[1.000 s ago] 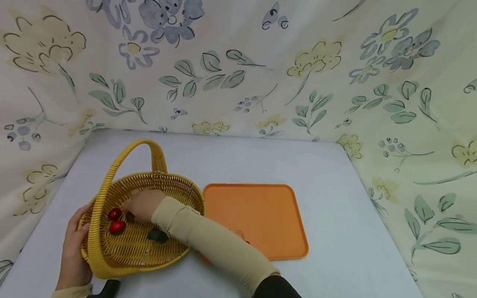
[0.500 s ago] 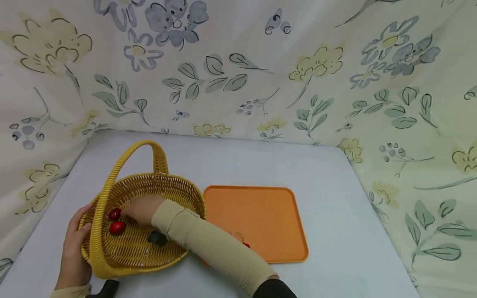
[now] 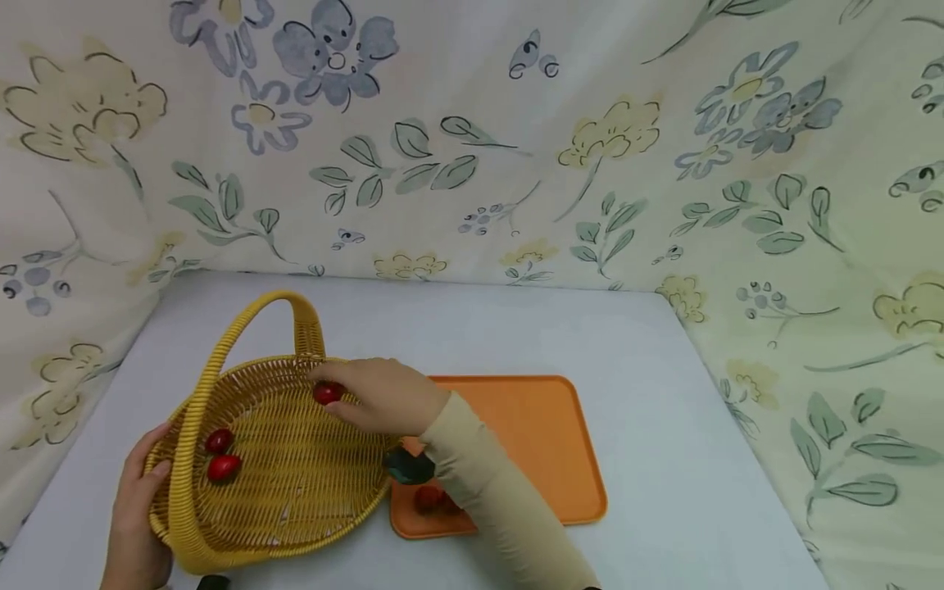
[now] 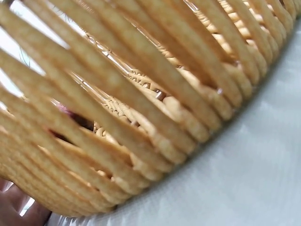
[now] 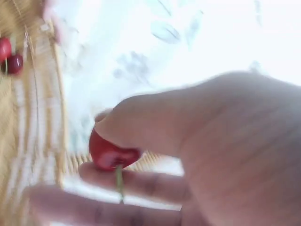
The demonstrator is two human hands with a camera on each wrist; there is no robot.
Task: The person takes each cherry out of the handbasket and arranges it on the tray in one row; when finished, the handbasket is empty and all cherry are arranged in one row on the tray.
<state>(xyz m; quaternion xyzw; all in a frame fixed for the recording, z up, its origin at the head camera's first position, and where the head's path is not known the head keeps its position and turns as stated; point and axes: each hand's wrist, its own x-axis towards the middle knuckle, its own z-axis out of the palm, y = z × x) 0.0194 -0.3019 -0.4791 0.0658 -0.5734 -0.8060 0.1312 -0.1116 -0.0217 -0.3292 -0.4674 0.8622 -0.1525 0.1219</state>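
My right hand (image 3: 387, 396) pinches a red cherry (image 3: 328, 393) between thumb and fingers, above the right part of the yellow wicker basket (image 3: 295, 467). In the right wrist view, a green stem hangs from this cherry (image 5: 108, 150). My left hand (image 3: 136, 516) grips the basket's left side, its fingers over the rim. Two more cherries (image 3: 224, 469) lie inside the basket near its left wall. The left wrist view is filled by the slatted basket wall (image 4: 141, 94), with part of a finger (image 4: 21, 207) at the lower left.
An orange tray (image 3: 531, 442) lies just right of the basket. At its near left corner are red cherries (image 3: 429, 498), partly hidden by my right forearm. The basket's tall handle (image 3: 214, 360) arches over its left half. A floral curtain (image 3: 472, 164) stands behind the white table (image 3: 664, 492).
My right hand has lifted a cherry off the basket floor and moved right, up towards the basket's right side. My left hand keeps its grip on the rim. The view has shifted slightly.
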